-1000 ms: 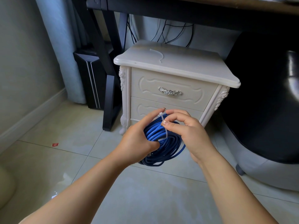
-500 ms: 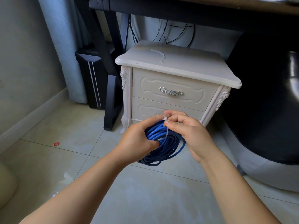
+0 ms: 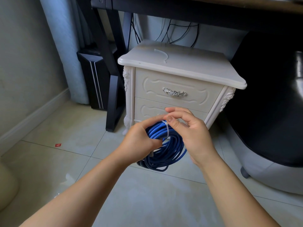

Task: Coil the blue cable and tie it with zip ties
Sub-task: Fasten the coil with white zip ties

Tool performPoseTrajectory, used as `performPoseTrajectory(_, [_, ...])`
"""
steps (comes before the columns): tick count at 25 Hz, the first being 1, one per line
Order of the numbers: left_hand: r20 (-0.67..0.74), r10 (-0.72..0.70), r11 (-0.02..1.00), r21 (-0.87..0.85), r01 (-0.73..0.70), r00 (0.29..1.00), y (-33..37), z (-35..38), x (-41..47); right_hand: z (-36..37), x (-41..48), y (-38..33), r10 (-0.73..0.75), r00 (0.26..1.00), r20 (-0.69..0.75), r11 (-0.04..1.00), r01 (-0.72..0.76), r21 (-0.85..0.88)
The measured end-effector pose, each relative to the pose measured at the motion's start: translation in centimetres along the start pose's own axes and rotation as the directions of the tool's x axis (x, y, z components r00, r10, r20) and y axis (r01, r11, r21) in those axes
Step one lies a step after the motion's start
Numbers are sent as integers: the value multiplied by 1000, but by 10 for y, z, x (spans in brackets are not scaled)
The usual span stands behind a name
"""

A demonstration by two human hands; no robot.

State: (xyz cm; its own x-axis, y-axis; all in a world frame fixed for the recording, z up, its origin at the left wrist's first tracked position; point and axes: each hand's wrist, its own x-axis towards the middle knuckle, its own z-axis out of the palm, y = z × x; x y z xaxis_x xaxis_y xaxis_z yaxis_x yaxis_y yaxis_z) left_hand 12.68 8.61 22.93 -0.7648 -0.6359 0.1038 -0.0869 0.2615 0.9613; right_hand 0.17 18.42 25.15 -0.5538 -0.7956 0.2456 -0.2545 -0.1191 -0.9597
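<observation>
Coiled blue cable [image 3: 170, 150], before white nightstand [image 3: 178, 66]: left hand [image 3: 139, 140] grips it, right hand [image 3: 190, 135] pinches white plastic zip tie [image 3: 167, 131]; best cinched snugly

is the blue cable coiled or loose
Coiled: the cable hangs in stacked loops gripped by the left hand; a zip tie wraps one side, pinched by the right hand.
</observation>
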Motion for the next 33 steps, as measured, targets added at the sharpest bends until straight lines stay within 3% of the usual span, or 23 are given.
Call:
performPoseTrajectory(4, [1,-35,990,-135,35,999,5,-1,1,4,2,-1,-18,1000,19,990,16,142])
performPoseTrajectory(7, [-37,-112,964,-248,100,993,1,0,4,2,6,-4,-11,1000,-25,1000,11,1])
performPoseTrajectory(8, [-69,-147,946,-301,120,987,0,-1,5,-1,7,-3,36,998,-53,996,-40,-82])
performPoseTrajectory(10, [-143,-208,893,-430,129,968,-3,-5,10,-7,8,2,267,957,-112,946,-283,-158])
performPoseTrajectory(13, [-200,-242,775,-629,66,949,-6,-14,16,0,2,19,618,786,-22,786,-616,50])
performPoseTrajectory(15, [-204,-253,690,-723,29,946,-7,-17,17,11,-2,27,689,721,77,686,-683,251])
performPoseTrajectory(18, [-190,-317,614,-788,49,929,-6,-10,15,22,0,25,622,760,188,624,-626,468])
performPoseTrajectory(20, [-138,-316,617,-782,92,939,-8,-8,14,23,1,25,573,803,167,612,-554,565])
performPoseTrajectory(24, [72,-241,756,-612,233,968,-7,-25,14,12,9,31,566,823,-40,703,-458,544])
performPoseTrajectory(27, [33,-245,819,-528,225,969,-8,-47,19,-3,14,24,425,885,-188,887,-366,281])
performPoseTrajectory(28, [-20,-211,886,-427,183,977,-9,-51,20,-7,14,21,355,916,-188,934,-339,115])
performPoseTrajectory(30, [-20,-100,993,-64,98,995,-10,-47,18,-10,12,16,252,963,-91,943,-266,-202])
performPoseTrajectory(32, [71,20,958,284,-40,997,-13,-36,18,-8,13,13,192,980,41,892,-157,-425])
performPoseTrajectory(33, [100,77,920,376,-109,992,-13,-31,18,-7,15,12,179,978,107,862,-103,-496])
